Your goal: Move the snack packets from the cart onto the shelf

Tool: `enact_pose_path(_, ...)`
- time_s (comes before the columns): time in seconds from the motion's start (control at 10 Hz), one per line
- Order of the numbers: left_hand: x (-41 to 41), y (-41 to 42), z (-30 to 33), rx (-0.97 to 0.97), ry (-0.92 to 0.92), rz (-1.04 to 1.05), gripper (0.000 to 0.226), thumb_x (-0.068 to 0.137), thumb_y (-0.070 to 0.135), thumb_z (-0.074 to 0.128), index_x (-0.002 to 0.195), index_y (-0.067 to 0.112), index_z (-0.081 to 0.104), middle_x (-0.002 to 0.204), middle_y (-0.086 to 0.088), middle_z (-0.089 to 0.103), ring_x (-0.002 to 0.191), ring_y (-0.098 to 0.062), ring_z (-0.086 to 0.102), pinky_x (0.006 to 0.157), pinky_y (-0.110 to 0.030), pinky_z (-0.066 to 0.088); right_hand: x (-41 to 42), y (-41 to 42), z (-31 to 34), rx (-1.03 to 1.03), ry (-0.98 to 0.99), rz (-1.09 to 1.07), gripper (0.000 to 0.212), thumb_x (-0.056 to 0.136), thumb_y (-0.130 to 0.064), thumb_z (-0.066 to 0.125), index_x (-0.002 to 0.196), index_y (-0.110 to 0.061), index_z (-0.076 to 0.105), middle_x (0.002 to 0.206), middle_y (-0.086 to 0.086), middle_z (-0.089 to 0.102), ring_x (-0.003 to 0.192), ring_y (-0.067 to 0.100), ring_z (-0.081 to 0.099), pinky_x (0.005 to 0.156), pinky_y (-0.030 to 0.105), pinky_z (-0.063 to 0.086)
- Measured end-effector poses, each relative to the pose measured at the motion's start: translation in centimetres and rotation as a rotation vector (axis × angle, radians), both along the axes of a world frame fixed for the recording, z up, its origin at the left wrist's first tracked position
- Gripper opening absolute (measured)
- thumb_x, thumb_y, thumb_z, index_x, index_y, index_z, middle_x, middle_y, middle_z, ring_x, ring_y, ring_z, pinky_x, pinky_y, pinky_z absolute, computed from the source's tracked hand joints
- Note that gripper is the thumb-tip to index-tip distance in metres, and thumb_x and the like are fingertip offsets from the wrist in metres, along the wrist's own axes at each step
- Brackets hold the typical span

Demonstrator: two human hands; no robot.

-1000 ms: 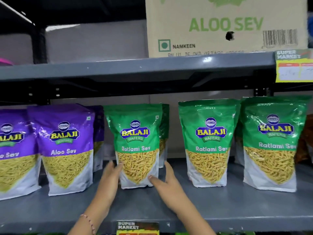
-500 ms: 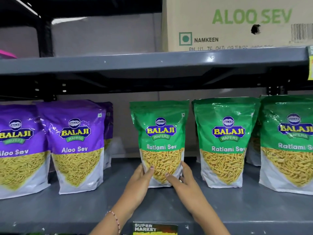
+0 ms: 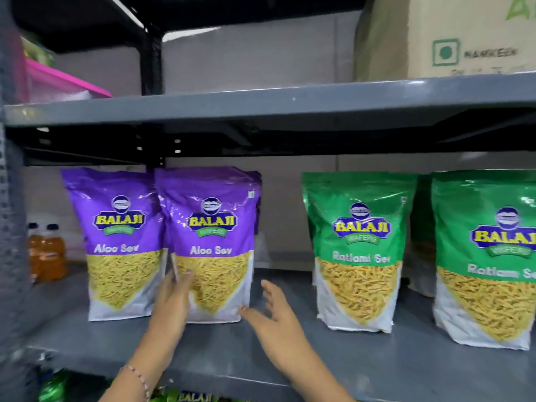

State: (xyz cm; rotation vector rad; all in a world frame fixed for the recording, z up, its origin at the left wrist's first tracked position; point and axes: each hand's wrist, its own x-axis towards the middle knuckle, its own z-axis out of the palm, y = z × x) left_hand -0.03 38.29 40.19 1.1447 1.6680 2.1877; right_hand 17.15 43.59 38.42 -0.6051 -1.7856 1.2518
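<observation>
A purple Aloo Sev packet [image 3: 213, 245] stands upright on the grey shelf [image 3: 290, 355], overlapping a second purple packet [image 3: 119, 242] on its left. The left hand [image 3: 174, 300] rests flat against the packet's lower left edge, fingers loosely together, not clamped. The right hand [image 3: 272, 317] is spread open just beside its lower right corner, thumb tip touching or nearly touching it. Well apart to the right stand two green Ratlami Sev packets [image 3: 359, 250]. Orange bottles [image 3: 48, 253] sit at far left.

Rightmost green packet [image 3: 490, 262] runs off the frame (its label too); carton [image 3: 446, 36] print is blurred.
</observation>
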Motion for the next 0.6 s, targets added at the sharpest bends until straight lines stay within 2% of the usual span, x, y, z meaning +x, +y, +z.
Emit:
enact_pose_path(0.1,-0.9,0.3,-0.9,-0.138,0.004,-0.018,0.04,0.095,0.026,0.051,0.131,0.008,0.053,0.127,-0.012,0.06,0.113,-0.019,0.052,0.084,-0.019,0.028,-3.3,-0.3,0.2,-0.007,0.01,0.016,0.057,0.08,-0.014,0.069,0.126,-0.033,0.042,0.119,-0.02,0.057,0.089,-0.028,0.053,0.076,-0.001,0.039)
enact_pose_path(0.2,-1.9,0.8,-1.8,-0.157,0.01,-0.049,0.048,0.085,0.042,0.059,0.122,0.011,0.058,0.118,-0.006,0.065,0.114,-0.022,0.057,0.083,-0.026,0.034,-5.2,-0.5,-0.2,-0.014,-0.011,0.002,0.089,0.069,-0.029,0.065,0.148,-0.027,0.025,0.142,-0.008,0.053,0.115,-0.009,0.055,0.091,0.005,0.043)
enact_pose_path(0.3,-1.7,1.4,-1.9,-0.16,-0.036,-0.088,0.035,0.093,0.022,0.056,0.126,0.01,0.055,0.118,-0.004,0.064,0.111,-0.019,0.057,0.079,-0.02,0.037,-5.2,0.1,-0.6,0.013,0.039,-0.014,0.088,0.068,-0.028,0.063,0.148,-0.025,0.028,0.141,-0.006,0.055,0.121,0.002,0.056,0.092,0.005,0.044)
enact_pose_path(0.4,-1.2,1.8,-1.6,-0.175,-0.021,-0.168,0.027,0.094,0.02,0.054,0.12,0.021,0.057,0.112,0.006,0.067,0.102,-0.005,0.061,0.072,-0.007,0.04,-5.1,0.5,-0.8,0.037,0.09,-0.024,0.084,0.068,-0.023,0.064,0.146,-0.022,0.032,0.139,-0.004,0.057,0.118,-0.002,0.058,0.09,0.006,0.045)
enact_pose_path(0.5,-1.2,2.2,-1.6,-0.193,-0.034,-0.194,0.048,0.088,0.035,0.056,0.133,0.023,0.049,0.132,0.001,0.062,0.122,-0.018,0.056,0.09,-0.024,0.042,-4.8,0.2,-0.8,0.047,0.09,-0.032,0.074,0.073,-0.021,0.069,0.14,-0.022,0.037,0.137,-0.009,0.057,0.112,-0.012,0.057,0.085,0.0,0.042)
enact_pose_path(0.6,0.4,1.3,-1.2,-0.31,-0.002,-0.047,0.073,0.094,0.043,0.045,0.152,0.016,0.01,0.16,-0.002,0.02,0.147,-0.021,0.021,0.115,-0.036,0.021,-3.5,-0.9,-0.3,0.084,0.1,-0.081,0.056,0.086,-0.013,0.066,0.125,-0.042,0.037,0.131,-0.023,0.051,0.102,-0.033,0.046,0.081,-0.007,0.034)
